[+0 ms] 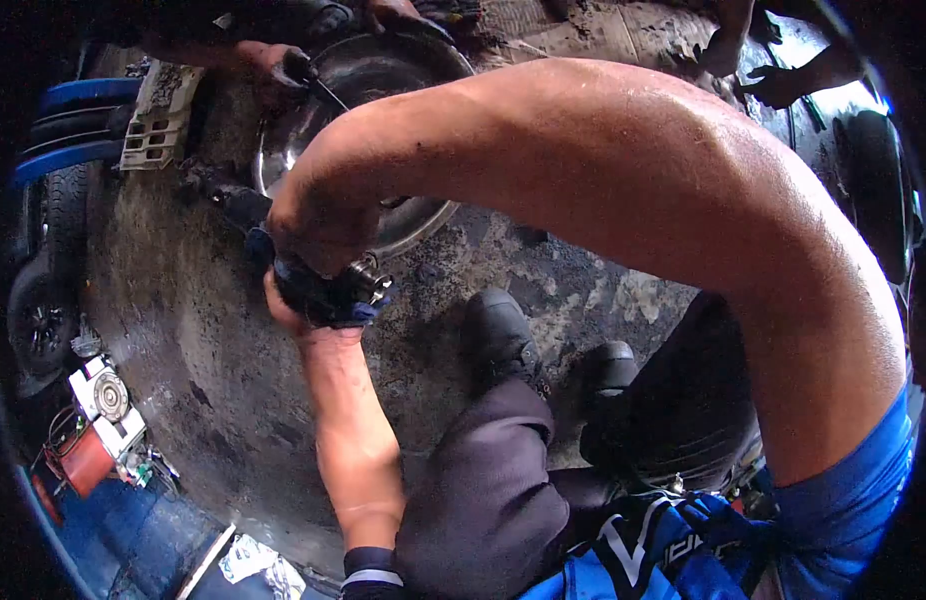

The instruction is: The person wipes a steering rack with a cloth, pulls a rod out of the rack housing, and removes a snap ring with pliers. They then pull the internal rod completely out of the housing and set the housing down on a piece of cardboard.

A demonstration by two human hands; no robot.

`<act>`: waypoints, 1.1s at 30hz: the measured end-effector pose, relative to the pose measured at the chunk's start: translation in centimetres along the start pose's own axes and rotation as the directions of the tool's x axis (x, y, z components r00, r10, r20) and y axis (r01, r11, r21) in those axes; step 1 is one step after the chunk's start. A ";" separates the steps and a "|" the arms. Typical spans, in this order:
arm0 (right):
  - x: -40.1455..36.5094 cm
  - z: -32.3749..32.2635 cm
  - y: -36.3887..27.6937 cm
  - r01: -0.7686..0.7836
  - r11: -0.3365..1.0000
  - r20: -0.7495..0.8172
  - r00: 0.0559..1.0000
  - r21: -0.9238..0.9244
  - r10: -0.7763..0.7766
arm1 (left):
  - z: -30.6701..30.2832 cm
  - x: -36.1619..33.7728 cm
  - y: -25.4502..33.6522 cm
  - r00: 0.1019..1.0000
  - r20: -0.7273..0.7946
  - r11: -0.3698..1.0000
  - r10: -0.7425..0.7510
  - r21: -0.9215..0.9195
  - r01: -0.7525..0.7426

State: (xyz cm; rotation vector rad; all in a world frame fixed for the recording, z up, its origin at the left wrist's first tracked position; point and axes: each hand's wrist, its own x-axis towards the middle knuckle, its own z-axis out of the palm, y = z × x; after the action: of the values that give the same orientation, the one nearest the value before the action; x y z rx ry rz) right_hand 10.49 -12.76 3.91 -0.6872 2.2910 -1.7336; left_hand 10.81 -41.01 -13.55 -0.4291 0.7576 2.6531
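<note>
Metal basin (383,90) on oily floor (183,330). Just in front of it, right hand (321,225) and left hand (288,308) both have their grip clamped round the rag-wrapped part (328,297). Probably working its fitting (368,272) loose; view's poor. Next move needs a firm counter-hold.

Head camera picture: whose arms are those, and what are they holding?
The camera sits on a person's head and looks down, so both bare arms are that person's own. The right hand comes in from the right, the left hand from below. Together they grip a small dark metal part wrapped in a blue cloth. Underneath is a dirty concrete floor and the person's black shoes. Behind sits a shiny metal basin. At the top, another person's hand holds a thin tool by it.
</note>
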 end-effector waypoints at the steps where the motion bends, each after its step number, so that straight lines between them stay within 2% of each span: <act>1: 0.0 0.1 0.1 0.000 1.000 -0.003 1.000 0.007 0.000 | -0.6 0.0 0.3 0.980 0.190 0.995 -0.059 -0.073 0.074; 2: 0.0 0.2 0.0 -0.002 1.000 -0.009 1.000 0.017 0.002 | -1.2 -0.2 0.2 0.980 0.189 0.995 -0.055 -0.074 0.070; 3: 0.0 0.1 -0.2 -0.008 1.000 0.006 1.000 -0.004 0.008 | 0.5 -0.6 -0.4 0.999 -0.036 1.000 0.014 0.013 -0.014; 4: 0.0 0.1 -0.7 -0.020 1.000 0.020 1.000 -0.017 0.020 | 1.4 -0.8 -0.7 0.962 -0.252 0.990 0.104 0.114 -0.077; 5: 0.0 0.1 -0.9 -0.037 0.998 0.033 0.999 -0.046 0.038 | 1.0 -0.8 -0.6 0.962 -0.252 0.991 0.105 0.111 -0.079; 7: 0.0 -0.1 -1.6 -0.071 0.994 0.056 0.996 -0.086 0.076 | 0.2 -0.7 -0.3 0.989 -0.148 0.998 0.025 0.063 -0.016; 11: -0.2 -0.1 -4.7 -0.135 0.984 0.125 0.981 -0.114 0.149 | 2.0 -0.8 -1.0 0.986 -0.166 0.998 0.033 0.067 -0.022; 13: 0.1 -0.4 -5.4 -0.170 0.978 0.133 0.974 -0.118 0.186 | 3.6 -1.2 -1.4 0.899 -0.435 0.992 0.048 0.128 0.009; 14: 0.2 0.0 -5.5 -0.175 0.976 0.141 0.971 -0.132 0.193 | 3.6 -1.2 -1.6 0.899 -0.435 0.992 0.048 0.125 0.008; 16: 0.8 -0.2 -5.9 -0.198 0.971 0.137 0.967 -0.135 0.216 | 3.7 -1.1 -1.9 0.881 -0.454 0.935 0.133 0.353 0.041; 21: 1.3 -0.1 -4.9 -0.272 0.953 0.133 0.948 -0.136 0.290 | 2.8 -1.2 -1.9 0.894 -0.444 0.960 0.057 0.270 0.073; 23: 0.0 0.1 -0.7 -0.142 0.940 0.137 0.972 -0.310 0.192 | 2.2 -1.2 -1.7 0.908 -0.419 0.969 0.016 0.232 0.090; 24: 0.0 0.4 -0.1 -0.140 0.941 0.141 0.971 -0.309 0.191 | 1.2 -1.0 -1.7 0.927 -0.374 0.964 0.035 0.258 0.067; 25: 0.0 0.8 0.4 -0.032 0.999 0.116 0.993 -0.012 0.033 | 0.3 -1.0 -1.8 0.943 -0.327 0.958 0.055 0.284 0.043; 26: 0.1 1.0 0.4 0.093 0.955 0.044 0.993 0.280 -0.109 | -0.2 -1.1 -2.0 0.943 -0.329 0.959 0.057 0.281 0.040; 27: 0.1 1.0 0.4 0.092 0.956 0.047 0.993 0.280 -0.109 | -0.7 -1.3 -2.2 0.958 -0.287 0.971 0.022 0.235 0.048; 29: 0.4 0.9 -0.1 -0.108 0.919 0.103 0.992 0.378 0.074 | -3.2 -1.5 -2.8 0.969 -0.245 0.981 -0.010 0.185 0.057; 31: 1.4 1.2 -0.4 -0.139 0.984 0.137 0.983 0.115 0.123 | -6.2 -1.5 -2.9 0.988 -0.151 0.965 -0.040 0.252 0.077; 32: -1.9 -2.8 -0.9 0.035 0.998 0.254 0.967 -0.060 -0.019 | -6.7 -1.9 -2.9 0.988 -0.152 0.965 -0.038 0.251 0.076; 33: -1.4 -2.6 0.2 0.079 0.984 0.346 0.938 -0.161 -0.018 | -6.1 -2.2 -2.8 0.994 -0.105 0.941 -0.006 0.337 0.041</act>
State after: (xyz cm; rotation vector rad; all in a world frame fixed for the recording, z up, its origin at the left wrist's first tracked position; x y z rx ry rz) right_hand 10.57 -9.90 4.34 -0.9996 2.2055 -1.3150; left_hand 15.03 -42.73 -18.96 -0.4772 1.2075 2.4242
